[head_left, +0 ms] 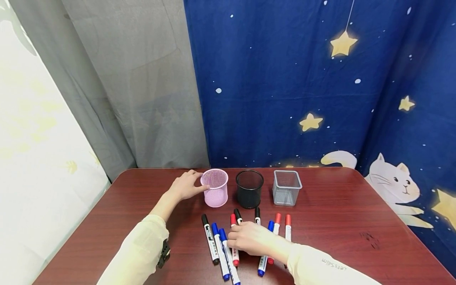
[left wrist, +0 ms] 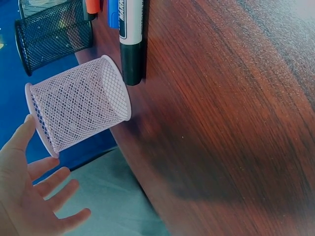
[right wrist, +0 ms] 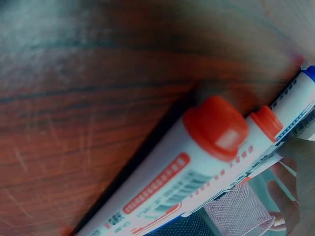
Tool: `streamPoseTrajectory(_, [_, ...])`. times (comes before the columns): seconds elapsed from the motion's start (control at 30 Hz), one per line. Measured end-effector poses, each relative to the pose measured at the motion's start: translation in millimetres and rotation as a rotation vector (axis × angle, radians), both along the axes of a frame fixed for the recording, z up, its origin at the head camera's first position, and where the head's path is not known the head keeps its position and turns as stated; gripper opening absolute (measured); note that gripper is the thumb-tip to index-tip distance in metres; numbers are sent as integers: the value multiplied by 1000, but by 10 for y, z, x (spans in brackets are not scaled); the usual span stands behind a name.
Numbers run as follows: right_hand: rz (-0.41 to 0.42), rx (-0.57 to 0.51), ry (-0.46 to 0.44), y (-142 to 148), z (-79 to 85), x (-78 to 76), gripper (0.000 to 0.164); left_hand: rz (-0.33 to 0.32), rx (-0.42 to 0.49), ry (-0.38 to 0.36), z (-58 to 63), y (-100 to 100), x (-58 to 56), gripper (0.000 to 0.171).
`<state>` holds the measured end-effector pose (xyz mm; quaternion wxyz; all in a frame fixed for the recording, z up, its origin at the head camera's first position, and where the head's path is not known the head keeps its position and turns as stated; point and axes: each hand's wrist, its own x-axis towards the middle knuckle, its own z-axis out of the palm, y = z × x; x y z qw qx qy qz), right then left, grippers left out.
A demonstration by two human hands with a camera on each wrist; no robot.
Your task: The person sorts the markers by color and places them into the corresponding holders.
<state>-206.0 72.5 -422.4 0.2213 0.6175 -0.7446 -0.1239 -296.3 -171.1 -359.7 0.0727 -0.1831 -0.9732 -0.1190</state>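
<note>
My left hand [head_left: 185, 185] is at the left side of a pink mesh pen holder [head_left: 215, 198], upright on the table. Its thumb touches the holder's rim, and the other fingers [left wrist: 59, 189] are spread in the left wrist view. My right hand [head_left: 254, 238] lies over several markers, its fingertips at a red-capped marker [head_left: 235, 255]. Whether they pinch it is hidden. Left of that hand lie a black-capped marker [head_left: 210, 239] and two blue-capped ones [head_left: 220, 252]. Blue-capped [head_left: 262, 266] and red-capped markers [right wrist: 177, 172] lie under or beside its wrist.
A black mesh pen holder [head_left: 249, 196] and a square silver mesh holder [head_left: 286, 194] stand right of the pink one, in a row. The brown table [head_left: 338, 221] ends at a grey curtain [head_left: 156, 118] and a blue starry curtain [head_left: 270, 99].
</note>
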Motion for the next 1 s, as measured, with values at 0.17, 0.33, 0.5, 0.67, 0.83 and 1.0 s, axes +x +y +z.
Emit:
streamPoseTrajectory(0.17, [10,-61,-67,34,67,-1,11,2,1,0,3,-3,2,60])
streamPoseTrajectory(0.33, [16,-127,-155,59,176,12,14,4,5,0,7,-6,5,60])
streamPoseTrajectory(0.5, [53,-241,-251,80,270,43,19,8,4,-12,12,-1,9,60])
streamPoseTrajectory(0.67, [103,-393,-352,95,357,81,23,11,3,-16,19,1,16,61])
streamPoseTrajectory(0.83, [117,-486,-434,102,435,101,24,8,1,-21,21,7,13,61])
streamPoseTrajectory(1.0, [121,-605,-533,99,526,98,24,7,4,-23,22,12,9,61])
